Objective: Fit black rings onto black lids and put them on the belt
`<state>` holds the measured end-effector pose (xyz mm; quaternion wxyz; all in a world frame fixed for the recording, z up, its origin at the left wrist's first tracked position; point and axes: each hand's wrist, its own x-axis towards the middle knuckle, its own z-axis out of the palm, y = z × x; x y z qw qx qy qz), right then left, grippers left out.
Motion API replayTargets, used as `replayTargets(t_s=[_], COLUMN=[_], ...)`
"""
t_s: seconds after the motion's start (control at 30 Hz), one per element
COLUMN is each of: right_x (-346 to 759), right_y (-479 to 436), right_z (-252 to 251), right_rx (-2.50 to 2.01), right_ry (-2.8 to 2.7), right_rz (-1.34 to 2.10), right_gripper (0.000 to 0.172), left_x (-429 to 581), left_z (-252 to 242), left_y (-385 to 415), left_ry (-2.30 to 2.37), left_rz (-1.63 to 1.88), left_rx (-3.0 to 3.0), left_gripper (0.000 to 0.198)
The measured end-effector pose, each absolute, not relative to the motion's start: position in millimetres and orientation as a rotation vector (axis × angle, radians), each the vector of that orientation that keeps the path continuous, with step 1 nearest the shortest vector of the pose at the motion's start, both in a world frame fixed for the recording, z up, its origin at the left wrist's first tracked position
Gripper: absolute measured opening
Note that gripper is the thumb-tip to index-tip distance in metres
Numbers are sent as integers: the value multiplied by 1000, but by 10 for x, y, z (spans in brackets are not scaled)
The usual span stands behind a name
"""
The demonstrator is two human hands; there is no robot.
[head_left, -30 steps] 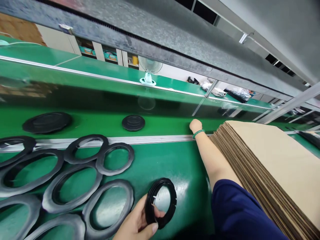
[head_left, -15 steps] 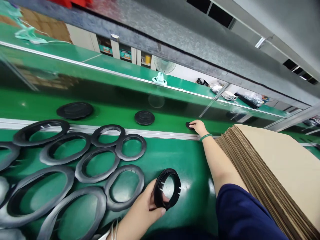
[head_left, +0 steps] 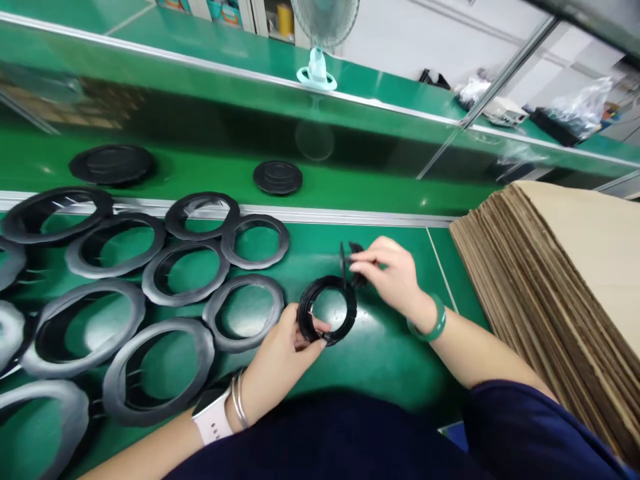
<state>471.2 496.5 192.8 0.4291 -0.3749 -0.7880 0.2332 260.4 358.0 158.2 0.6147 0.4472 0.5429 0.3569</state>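
Note:
My left hand (head_left: 280, 353) grips a black plastic ring (head_left: 327, 310) by its lower left edge, holding it just above the green worktop (head_left: 380, 347). My right hand (head_left: 393, 273), with a green bangle on the wrist, pinches a small black disc-shaped part (head_left: 350, 257) right above the ring's upper right rim. Several larger grey-black rubber rings (head_left: 165, 293) lie spread over the worktop to the left of my hands.
Two black round caps (head_left: 277, 177) (head_left: 113, 163) lie on the green conveyor belt beyond a metal rail (head_left: 325, 215). A tall stack of flat cardboard sheets (head_left: 560, 287) fills the right side. A small fan (head_left: 320, 27) stands on the far shelf.
My right hand has come back from the conveyor belt with the small black part and now holds it at the ring. The view has tilted downward; the left hand keeps the ring.

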Motion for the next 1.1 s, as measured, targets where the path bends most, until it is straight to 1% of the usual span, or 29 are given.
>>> replayTargets(t_s=[0.07,0.17,0.27,0.43,0.67,0.83,1.1], right_x=[4619,4544,4518,4519,4495,4476,4494], right_y=[4601,4393,4402,4403,4386,4407,4401], right_z=[1916,1814,1698,1648,1701,1706,1651], right_rx=[-780,-647,-617,-637,-577,-587,-649], right_ry=[-2054,-2195,-2269,-2372,-2430,-2411,-2355], right_rz=[606,535,431,321,136,187,346], right_gripper=[7,11,15,19,18,22,20], left_x=[2622,2633,2630,2632,2647,2644,2657], left_z=[1587,1590,1591,1575,1548,1573,1620], left_y=[3578,3572,3563,3544,3553,3558,3569], left_ry=[1271,1331,1389,1430,1416,1412,1392], left_rz=[853,864,853,876,937,929,943], left_rx=[994,967,969,973,976,978,970], left_gripper=[39,46,50,49,55,50,46])
